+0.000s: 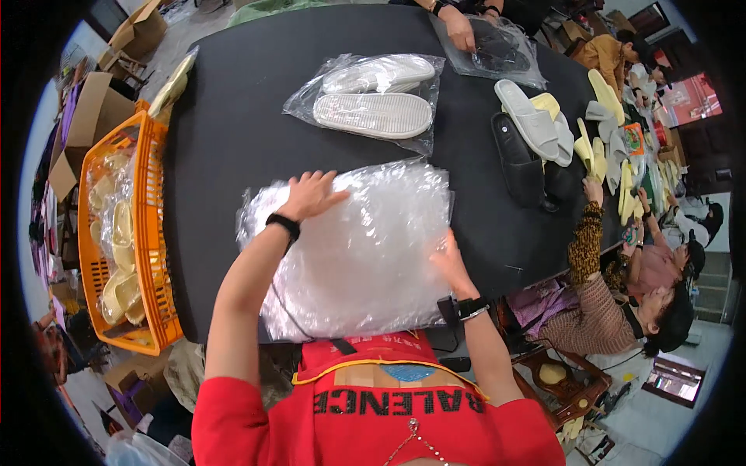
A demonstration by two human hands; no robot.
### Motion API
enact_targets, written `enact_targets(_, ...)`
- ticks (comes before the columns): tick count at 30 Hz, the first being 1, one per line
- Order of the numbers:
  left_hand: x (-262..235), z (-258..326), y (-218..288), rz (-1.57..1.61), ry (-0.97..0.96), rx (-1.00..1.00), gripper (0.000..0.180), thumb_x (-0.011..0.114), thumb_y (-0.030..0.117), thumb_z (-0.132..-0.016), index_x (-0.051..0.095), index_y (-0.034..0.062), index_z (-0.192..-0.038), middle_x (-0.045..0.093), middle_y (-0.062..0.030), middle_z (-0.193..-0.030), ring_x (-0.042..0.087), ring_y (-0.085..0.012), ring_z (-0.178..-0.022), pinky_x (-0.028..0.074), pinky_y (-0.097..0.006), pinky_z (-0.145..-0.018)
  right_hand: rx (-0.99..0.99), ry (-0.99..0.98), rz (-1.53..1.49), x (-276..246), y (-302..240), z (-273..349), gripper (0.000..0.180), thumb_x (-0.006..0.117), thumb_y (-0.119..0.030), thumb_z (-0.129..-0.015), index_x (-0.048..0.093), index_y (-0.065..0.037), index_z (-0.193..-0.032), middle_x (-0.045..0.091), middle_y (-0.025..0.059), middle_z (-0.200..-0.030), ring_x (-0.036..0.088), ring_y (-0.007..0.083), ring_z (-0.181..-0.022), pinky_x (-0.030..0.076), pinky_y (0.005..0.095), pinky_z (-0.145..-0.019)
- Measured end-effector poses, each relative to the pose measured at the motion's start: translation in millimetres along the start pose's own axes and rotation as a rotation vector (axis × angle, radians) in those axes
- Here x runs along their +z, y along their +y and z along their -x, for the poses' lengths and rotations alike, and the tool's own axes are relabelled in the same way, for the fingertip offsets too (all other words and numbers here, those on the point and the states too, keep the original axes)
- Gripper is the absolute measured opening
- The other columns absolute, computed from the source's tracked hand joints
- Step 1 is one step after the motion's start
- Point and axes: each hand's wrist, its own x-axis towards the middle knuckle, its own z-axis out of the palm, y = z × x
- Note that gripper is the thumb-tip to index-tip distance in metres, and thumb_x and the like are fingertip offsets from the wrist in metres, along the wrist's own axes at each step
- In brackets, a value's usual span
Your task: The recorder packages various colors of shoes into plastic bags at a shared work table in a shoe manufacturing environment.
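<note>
A thick stack of clear plastic bags (365, 256) lies on the black table (225, 101) right in front of me. My left hand (312, 196) rests on the stack's upper left part, its fingers spread. At the right edge of the stack is my right hand (452, 266), slightly blurred, with thumb and fingers apart and touching the plastic. Beyond the stack, a pair of white slippers (373, 115) sits inside a clear bag, one sole facing up.
An orange basket (148, 233) holding pale yellow slippers stands at the left. Grey slippers (528, 116), a black slipper (514, 159) and yellow ones lie at the right. Across the table, a co-worker's hand (460, 33) touches another clear bag (497, 54). More people sit along the right.
</note>
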Motion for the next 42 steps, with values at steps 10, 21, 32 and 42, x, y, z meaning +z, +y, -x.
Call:
enact_targets(10,18,29,-27,-0.1,0.025,0.111,0.054,0.058,0.053,-0.072,0.053,0.0043,-0.095,0.058,-0.0194,-0.094,0.053,-0.0356,-0.095,0.038,-0.05,-0.078,0.258,0.222,0.325,40,-6,41,0.102,0.063,-0.061,-0.062,0.019,-0.003,-0.135,0.02,0.0164,-0.138,0.019,0.037,-0.126,0.02,0.0567,-0.097)
enact_targets(21,10,45,-29,-0.067,0.056,0.06,0.076,0.064,0.042,-0.069,0.034,0.0083,-0.129,0.037,-0.0184,-0.129,0.031,-0.036,-0.121,0.017,-0.057,-0.094,0.065,0.198,0.151,56,5,19,0.079,0.071,-0.039,-0.063,0.034,-0.002,-0.122,0.05,0.0227,-0.114,0.048,0.0345,-0.108,0.038,0.0379,-0.089)
enact_targets(32,113,226,-91,-0.283,0.176,-0.221,0.076,0.058,0.052,-0.075,0.026,0.0195,-0.136,0.018,-0.0191,-0.141,0.015,-0.0332,-0.13,0.019,-0.057,-0.098,0.043,0.185,0.254,73,1,25,0.078,0.072,-0.037,-0.06,0.034,-0.004,-0.119,0.048,0.0192,-0.117,0.048,0.0314,-0.109,0.039,0.037,-0.086)
enact_targets(42,67,239,-102,1.399,0.41,-0.578,0.08,0.06,0.023,-0.081,0.007,0.0023,-0.136,0.042,0.0018,-0.071,0.041,-0.0057,-0.055,0.033,-0.019,-0.043,-0.355,0.181,0.512,-42,-74,39,0.062,0.068,-0.029,-0.072,0.044,-0.002,-0.123,0.04,0.0168,-0.128,0.036,0.0263,-0.12,0.03,0.034,-0.098)
